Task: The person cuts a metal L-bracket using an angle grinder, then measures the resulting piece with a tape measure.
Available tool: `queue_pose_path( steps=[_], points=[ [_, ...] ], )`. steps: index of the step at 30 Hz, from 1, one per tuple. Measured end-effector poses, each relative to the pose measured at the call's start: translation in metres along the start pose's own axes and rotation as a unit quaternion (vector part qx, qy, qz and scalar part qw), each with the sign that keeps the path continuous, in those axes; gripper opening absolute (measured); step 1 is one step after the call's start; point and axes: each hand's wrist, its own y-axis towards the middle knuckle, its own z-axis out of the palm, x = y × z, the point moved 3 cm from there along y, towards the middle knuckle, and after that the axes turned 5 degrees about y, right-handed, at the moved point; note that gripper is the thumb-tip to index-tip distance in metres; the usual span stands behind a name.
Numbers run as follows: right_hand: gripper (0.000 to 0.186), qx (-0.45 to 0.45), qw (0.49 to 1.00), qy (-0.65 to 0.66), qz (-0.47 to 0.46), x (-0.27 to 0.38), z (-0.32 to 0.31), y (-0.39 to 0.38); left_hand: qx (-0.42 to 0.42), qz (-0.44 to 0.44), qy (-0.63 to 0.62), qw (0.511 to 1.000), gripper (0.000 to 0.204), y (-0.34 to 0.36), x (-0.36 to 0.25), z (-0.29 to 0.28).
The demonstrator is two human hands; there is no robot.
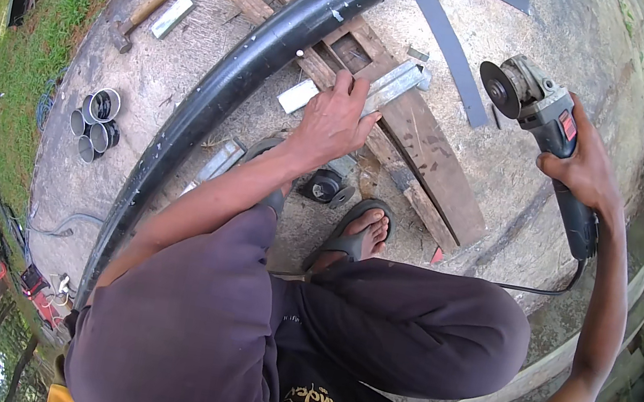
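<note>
My right hand [588, 165] is wrapped round the body of an angle grinder [552, 124], held out to the right. Its dark cutting disc [501, 90] points left; whether it spins I cannot tell. My left hand [333, 122] rests with bent fingers on a silvery square metal tube [397, 86], which lies across a wooden plank frame [438, 169]. Just left of those fingers is a short silvery metal piece [297, 97]. A long black pipe [251, 61] slants past my left arm, over the planks.
A hammer [146, 5] and a metal offcut [172, 16] lie at the far left, above several cans [104, 107]. Dark flat strips [453, 53] lie beyond the planks. A second grinder-like tool [324, 186] sits by my sandalled foot [364, 229]. The power cord [563, 288] runs past my knee.
</note>
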Motion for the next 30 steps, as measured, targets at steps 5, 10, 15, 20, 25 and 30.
queue_pose_path(
  steps=[5, 10, 15, 20, 25, 30],
  points=[
    [0.102, 0.063, 0.997, 0.04, 0.014, 0.009, 0.063, 0.01, -0.051, 0.018, -0.022, 0.998, 0.047, -0.004, 0.015, 0.008],
    [0.098, 0.091, 0.991, 0.092, 0.025, 0.007, 0.105, 0.012, -0.031, 0.019, 0.013, 0.999, 0.044, -0.002, 0.001, 0.002],
    [0.095, 0.109, 0.987, 0.116, 0.029, 0.013, 0.108, 0.019, -0.033, 0.04, 0.049, 0.997, 0.041, -0.004, 0.003, -0.001],
    [0.098, 0.115, 0.987, 0.101, 0.037, 0.007, 0.111, 0.021, -0.026, 0.038, 0.082, 0.996, 0.041, -0.003, 0.003, -0.001],
    [0.094, 0.088, 0.989, 0.11, 0.036, 0.003, 0.119, 0.019, -0.011, 0.014, 0.087, 0.996, 0.043, -0.003, 0.001, -0.001],
    [0.095, 0.079, 0.991, 0.105, 0.033, 0.006, 0.12, 0.02, -0.001, 0.012, 0.086, 0.996, 0.042, -0.002, 0.0, -0.002]
  ],
)
